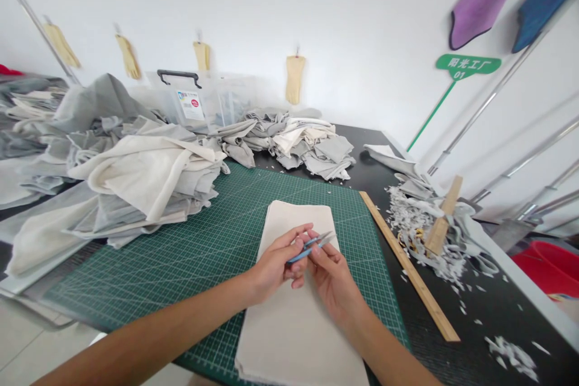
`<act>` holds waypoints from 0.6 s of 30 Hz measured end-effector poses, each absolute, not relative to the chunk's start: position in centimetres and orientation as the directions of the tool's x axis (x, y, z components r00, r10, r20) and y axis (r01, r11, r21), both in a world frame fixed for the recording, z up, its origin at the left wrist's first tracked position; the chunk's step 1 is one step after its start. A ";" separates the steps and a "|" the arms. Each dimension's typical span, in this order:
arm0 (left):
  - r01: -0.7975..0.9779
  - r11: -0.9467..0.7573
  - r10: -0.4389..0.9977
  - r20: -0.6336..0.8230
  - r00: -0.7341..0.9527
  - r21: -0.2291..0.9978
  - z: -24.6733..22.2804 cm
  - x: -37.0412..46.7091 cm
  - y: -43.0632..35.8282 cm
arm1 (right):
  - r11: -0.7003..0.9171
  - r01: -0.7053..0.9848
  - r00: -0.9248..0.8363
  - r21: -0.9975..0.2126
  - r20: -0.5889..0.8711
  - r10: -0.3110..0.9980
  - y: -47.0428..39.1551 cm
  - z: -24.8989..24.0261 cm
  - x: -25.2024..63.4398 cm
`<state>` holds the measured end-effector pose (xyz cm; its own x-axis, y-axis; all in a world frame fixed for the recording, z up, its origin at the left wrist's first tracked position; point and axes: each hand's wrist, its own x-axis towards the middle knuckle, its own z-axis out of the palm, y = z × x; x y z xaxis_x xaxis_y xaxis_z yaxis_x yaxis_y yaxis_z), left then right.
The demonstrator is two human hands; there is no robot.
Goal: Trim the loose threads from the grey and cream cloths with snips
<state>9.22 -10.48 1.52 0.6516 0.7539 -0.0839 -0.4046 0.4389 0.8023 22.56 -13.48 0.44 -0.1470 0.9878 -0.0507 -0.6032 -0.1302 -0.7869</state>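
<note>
A small pair of blue-handled thread snips (299,255) with metal blades is held up over a stack of cream cloth (289,332). My left hand (278,262) is closed around the blue handle end. Beside it, my right hand (332,280) has its thumb and fingers closed about the snips near the blades, which point up and to the right. Fingers of both hands overlap here, so part of the grip is hidden. The cloth stack lies flat, lengthwise, on a green cutting mat (208,277).
Grey and cream cloth heaps (145,175) cover the left, with more cloth (312,145) behind. A clear plastic box (190,102) stands by the wall. Right of the mat lie a wooden ruler (407,265), a wood block (443,217) and scraps (407,211); a red basin (549,265) is beyond.
</note>
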 end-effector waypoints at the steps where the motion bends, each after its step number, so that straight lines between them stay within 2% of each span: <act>1: -0.397 0.437 0.751 -0.085 0.655 0.807 1.5 9.2 -10.5 | -0.127 -0.595 -0.145 -0.793 -0.050 0.988 -13.5 0.5 22.5; 8: -0.241 0.274 0.743 -0.046 0.668 0.931 0.7 9.4 -10.0 | -0.155 -0.594 -0.106 -0.789 -0.114 0.988 -13.6 0.7 22.3; 18: -0.151 0.116 0.765 0.009 0.644 0.982 0.2 9.4 -10.4 | -0.145 -0.621 -0.055 -0.770 -0.141 0.988 -13.1 -0.5 23.0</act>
